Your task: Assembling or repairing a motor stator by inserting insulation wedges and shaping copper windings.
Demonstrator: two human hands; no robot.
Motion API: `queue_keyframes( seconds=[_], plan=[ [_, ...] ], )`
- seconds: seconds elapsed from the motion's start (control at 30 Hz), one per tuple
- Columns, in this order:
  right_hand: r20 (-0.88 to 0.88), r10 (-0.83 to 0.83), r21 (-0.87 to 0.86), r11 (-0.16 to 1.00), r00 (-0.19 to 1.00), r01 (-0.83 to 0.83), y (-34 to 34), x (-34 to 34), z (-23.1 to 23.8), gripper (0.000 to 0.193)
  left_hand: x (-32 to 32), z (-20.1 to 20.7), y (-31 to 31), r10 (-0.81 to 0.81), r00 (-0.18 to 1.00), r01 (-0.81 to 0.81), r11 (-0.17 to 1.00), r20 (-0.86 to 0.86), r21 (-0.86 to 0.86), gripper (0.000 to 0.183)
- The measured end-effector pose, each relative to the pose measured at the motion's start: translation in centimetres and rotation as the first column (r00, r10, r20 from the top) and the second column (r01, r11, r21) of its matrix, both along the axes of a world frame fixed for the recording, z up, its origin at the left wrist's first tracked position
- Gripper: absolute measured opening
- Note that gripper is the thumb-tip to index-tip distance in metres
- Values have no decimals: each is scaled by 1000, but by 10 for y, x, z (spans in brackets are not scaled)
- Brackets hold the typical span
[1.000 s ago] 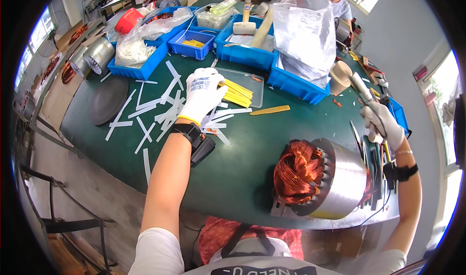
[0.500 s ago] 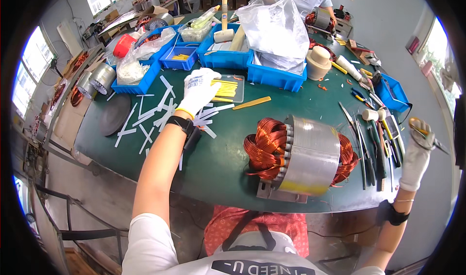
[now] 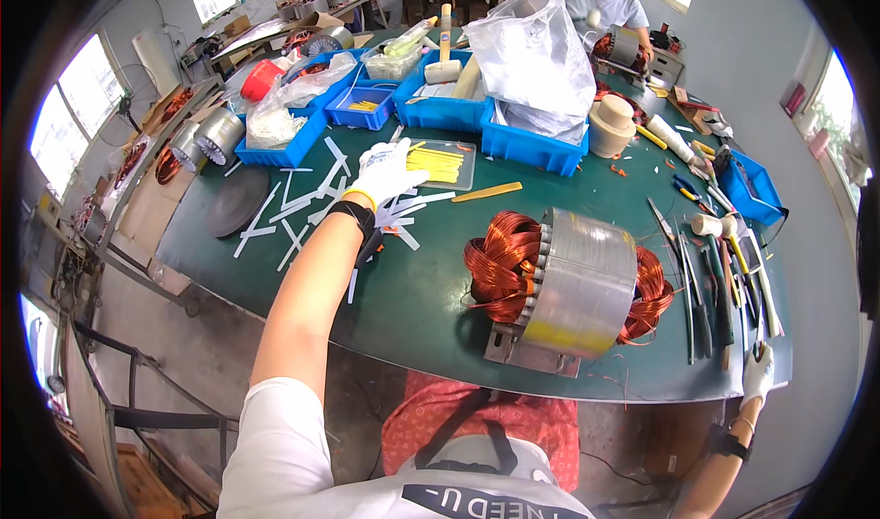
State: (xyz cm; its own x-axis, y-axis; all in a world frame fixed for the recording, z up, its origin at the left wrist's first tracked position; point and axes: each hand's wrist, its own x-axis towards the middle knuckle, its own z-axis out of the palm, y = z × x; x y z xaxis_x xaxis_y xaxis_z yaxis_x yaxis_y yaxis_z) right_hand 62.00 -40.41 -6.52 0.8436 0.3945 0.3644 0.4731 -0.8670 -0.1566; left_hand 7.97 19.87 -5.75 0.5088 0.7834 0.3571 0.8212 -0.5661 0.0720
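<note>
My left hand [image 3: 385, 172], in a white glove, reaches over the left end of a stack of yellow strips [image 3: 435, 164]. Its thumb and fingers are apart, with the strip ends between them. The strips lie on a clear flat tray [image 3: 467, 163]. My right hand [image 3: 758, 375], also gloved, is low at the table's right front edge, below the hand tools. Its fingers are closed; what is in them is too small to make out. Before me stands a motor stator [image 3: 587, 281], a grey metal cylinder with copper windings [image 3: 504, 267] bulging from both ends, on a metal base [image 3: 532, 352].
White strips [image 3: 293, 207] lie scattered left of the tray, near a dark round disc [image 3: 240, 209]. Blue bins [image 3: 536, 148] line the far side. Mallets [image 3: 706, 226], pliers [image 3: 686, 189] and long tools lie at right. Another person [image 3: 596, 5] works beyond the table.
My right hand has come down and inward from the right, where it held yellow-handled scissors. My left hand stays at the yellow strips. The view has shifted slightly.
</note>
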Motion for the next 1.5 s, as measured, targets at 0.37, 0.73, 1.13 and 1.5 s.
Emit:
queue_keyframes(
  seconds=[0.37, 0.73, 1.13, 1.5],
  plan=[
    [-72, 252, -70, 964, 965, -257, -32, 51, -32, 49, -6, 70, -45, -176, 919, 112, 974, 353, 195, 40],
    [-267, 879, 687, 460, 394, -562, 173, -241, 82, 83, -30, 26, -246, -64, 418, 668, 697, 906, -259, 89],
    [130, 827, 523, 412, 547, -746, 186, -274, 36, 104, -3, 19, -261, -266, 665, 435, 898, 698, -72, 107],
    [256, 666, 670, 401, 701, -625, 184, -305, 18, 68, 8, 0, -290, -160, 634, 279, 960, 756, -31, 114]
  ],
)
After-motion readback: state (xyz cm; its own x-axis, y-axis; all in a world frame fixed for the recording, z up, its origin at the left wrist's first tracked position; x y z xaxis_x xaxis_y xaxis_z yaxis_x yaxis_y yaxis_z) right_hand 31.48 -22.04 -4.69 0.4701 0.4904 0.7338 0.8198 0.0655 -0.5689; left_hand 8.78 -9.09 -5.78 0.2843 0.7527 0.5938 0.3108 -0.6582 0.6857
